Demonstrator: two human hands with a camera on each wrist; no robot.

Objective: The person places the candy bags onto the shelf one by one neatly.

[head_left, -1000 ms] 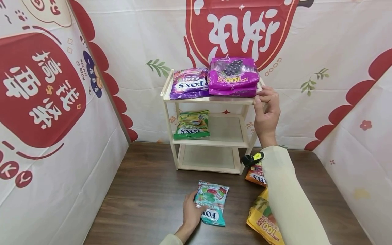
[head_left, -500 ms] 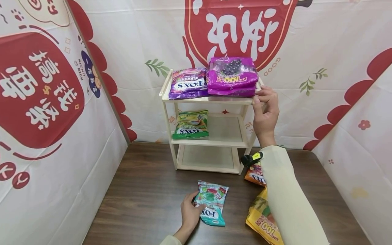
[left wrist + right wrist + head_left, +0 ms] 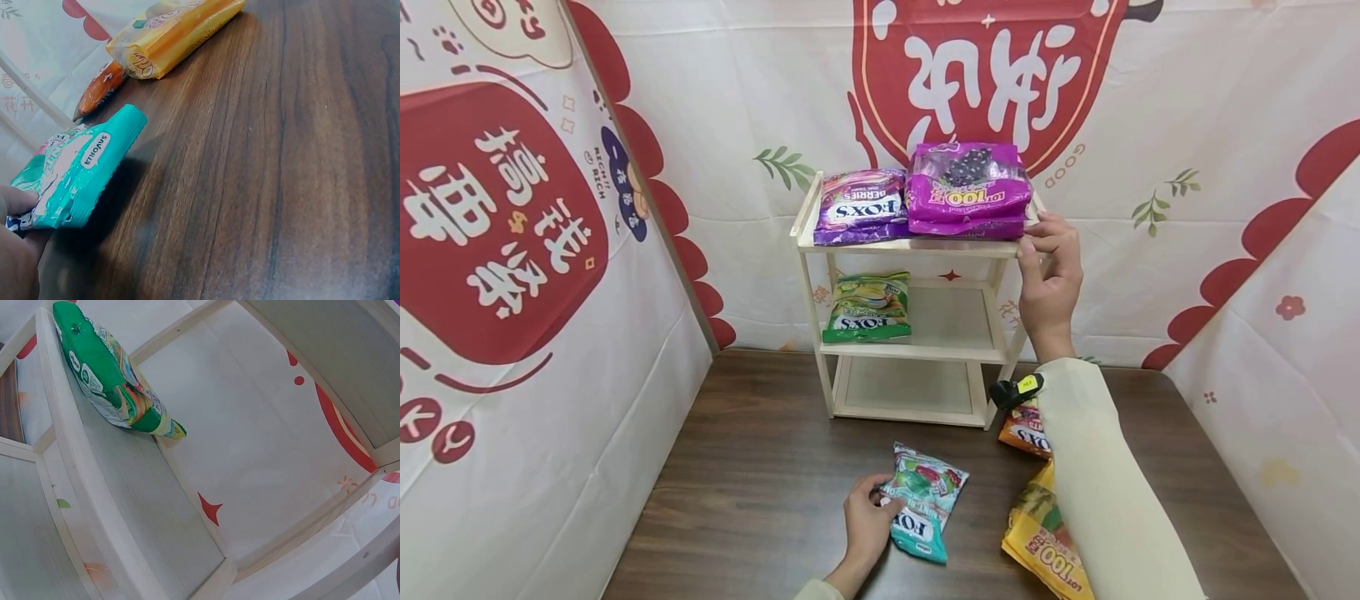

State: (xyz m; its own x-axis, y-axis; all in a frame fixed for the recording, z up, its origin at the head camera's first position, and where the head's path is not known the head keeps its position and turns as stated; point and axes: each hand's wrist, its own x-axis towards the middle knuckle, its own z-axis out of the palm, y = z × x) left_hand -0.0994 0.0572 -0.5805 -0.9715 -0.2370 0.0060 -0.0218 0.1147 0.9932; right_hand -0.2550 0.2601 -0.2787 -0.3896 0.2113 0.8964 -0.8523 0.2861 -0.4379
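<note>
My left hand [image 3: 867, 521] pinches a teal Fox's mint candy bag [image 3: 927, 497] between thumb and fingers at its left side, in front of the rack. In the left wrist view this bag's teal end [image 3: 94, 172] tilts up, a dark shadow on the table below it. My right hand [image 3: 1052, 283] grips the top right front corner of a small cream three-tier rack [image 3: 917, 352]. On its top tier lie a purple Fox's berries bag [image 3: 861, 210] and a magenta candy bag [image 3: 967, 200]. A green Fox's bag [image 3: 867, 310] leans at the left of the middle tier.
Right of the teal bag, a yellow candy bag [image 3: 1047, 537] lies on the brown table [image 3: 737, 483], partly behind the right sleeve. An orange Fox's bag [image 3: 1026, 432] sits by the rack's right foot, also partly covered. Printed cloth walls [image 3: 1150, 125] enclose the table.
The teal bag has turned slightly clockwise in my left hand, its far end swinging right and its near end dropping a little toward me. My right hand has stayed on the rack corner.
</note>
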